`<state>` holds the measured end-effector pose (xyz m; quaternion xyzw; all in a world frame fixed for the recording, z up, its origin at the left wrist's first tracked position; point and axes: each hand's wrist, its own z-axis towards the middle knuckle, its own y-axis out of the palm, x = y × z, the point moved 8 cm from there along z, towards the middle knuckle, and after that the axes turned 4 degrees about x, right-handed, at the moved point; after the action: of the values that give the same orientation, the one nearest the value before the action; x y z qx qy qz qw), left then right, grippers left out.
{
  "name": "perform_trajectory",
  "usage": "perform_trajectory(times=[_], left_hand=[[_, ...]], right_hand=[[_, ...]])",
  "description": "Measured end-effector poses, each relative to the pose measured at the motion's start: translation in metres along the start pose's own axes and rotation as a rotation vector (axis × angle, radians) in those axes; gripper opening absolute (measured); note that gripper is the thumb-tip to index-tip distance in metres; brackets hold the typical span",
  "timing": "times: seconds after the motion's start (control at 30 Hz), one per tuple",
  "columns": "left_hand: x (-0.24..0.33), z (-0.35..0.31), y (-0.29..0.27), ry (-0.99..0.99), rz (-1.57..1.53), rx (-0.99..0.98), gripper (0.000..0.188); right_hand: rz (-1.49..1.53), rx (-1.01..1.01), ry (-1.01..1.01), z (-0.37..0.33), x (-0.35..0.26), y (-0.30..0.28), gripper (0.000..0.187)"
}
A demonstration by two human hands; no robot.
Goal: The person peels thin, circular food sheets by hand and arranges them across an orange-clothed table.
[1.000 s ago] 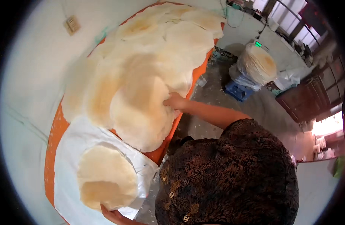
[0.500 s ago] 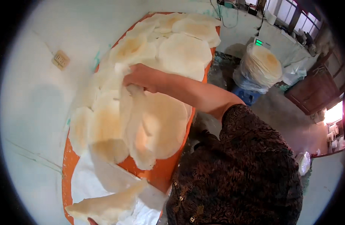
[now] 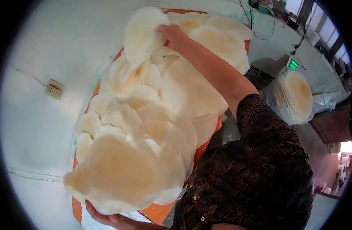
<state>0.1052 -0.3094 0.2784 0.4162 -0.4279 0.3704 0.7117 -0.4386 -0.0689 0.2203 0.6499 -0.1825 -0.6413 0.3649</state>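
Thin, pale, round flatbreads [image 3: 195, 88] lie overlapping across an orange table [image 3: 156, 212]. At the near end my left hand [image 3: 103, 215] has its fingers under the edge of a large, lightly browned flatbread [image 3: 118, 172], thumb at the rim. At the far left my right hand [image 3: 169, 34] pinches the edge of another flatbread [image 3: 145, 32], which hangs raised above the others. Smaller rounds [image 3: 122, 117] are spread between the two hands.
A white wall with a socket [image 3: 54, 89] runs along the table's left side. To the right, a plastic-wrapped stack of flatbreads [image 3: 298, 92] stands by a lit green display [image 3: 294, 64]. A white sheet [image 3: 95, 222] lies at the near end.
My right hand has moved up and away, and a flatbread now hangs from it. The flatbread at my left hand has opened out flat over the near end, and more flatbreads cover the near part.
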Motion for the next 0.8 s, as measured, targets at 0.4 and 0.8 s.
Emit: perform_trajectory(times=[0.4,0.8], left_hand=[[-0.202,-0.051,0.008,-0.973,-0.112,-0.072,0.041],[-0.163,-0.078,0.081,-0.689,-0.117,-0.326,0.038]], right_hand=[[-1.392,0.153,-0.074,-0.076,0.072,-0.187,0.029],[-1.003,-0.777,-0.004,-0.329,0.153,0.096,0.050]])
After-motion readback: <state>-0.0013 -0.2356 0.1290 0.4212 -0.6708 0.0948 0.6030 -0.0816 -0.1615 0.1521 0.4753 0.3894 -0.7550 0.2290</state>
